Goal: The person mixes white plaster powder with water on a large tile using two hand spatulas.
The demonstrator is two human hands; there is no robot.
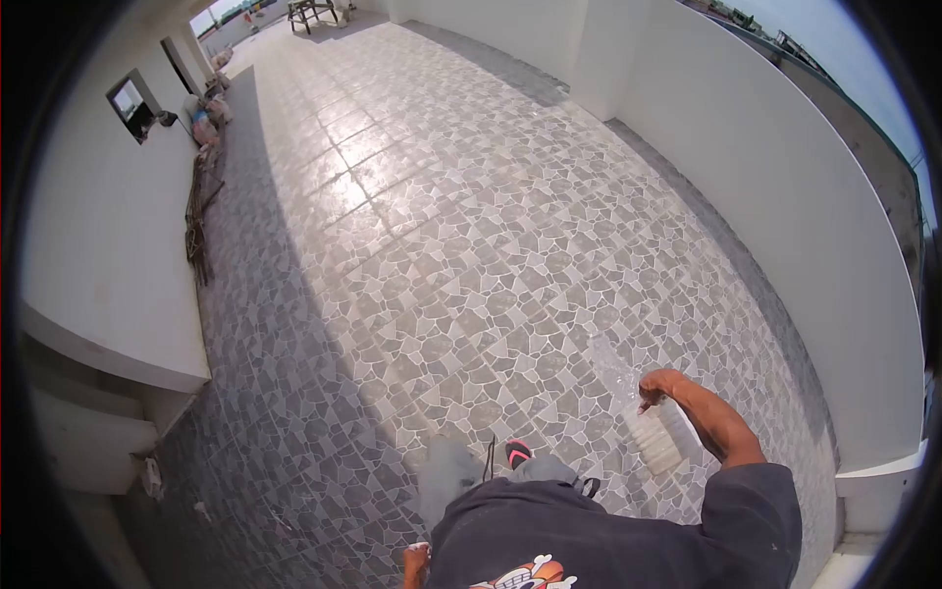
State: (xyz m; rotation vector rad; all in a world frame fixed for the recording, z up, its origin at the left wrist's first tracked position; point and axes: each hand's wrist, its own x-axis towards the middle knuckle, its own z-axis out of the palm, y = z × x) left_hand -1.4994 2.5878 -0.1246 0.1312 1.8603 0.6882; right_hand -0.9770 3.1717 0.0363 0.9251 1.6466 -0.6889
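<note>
My right hand (661, 387) is closed at the top of a translucent, ribbed plastic jug (657, 442), which hangs low over the patterned floor tiles. A clear wet-looking streak (610, 361) lies on the tiles just beyond that hand. Down at the bottom edge, beside my dark shirt (608, 540), my left hand (416, 562) is partly in view. Something small and white shows at its fingers, too small to name, and the fingers look curled. One sandal with pink straps (518, 453) shows below my grey trousers (446, 471).
A white parapet wall (746, 177) runs along the right. On the left stands a building wall (108, 236) with a window, and bundled rods (199, 221) and bags (204, 128) lean against it. A small table (310, 14) stands far off. Sunlight glares on the tiles.
</note>
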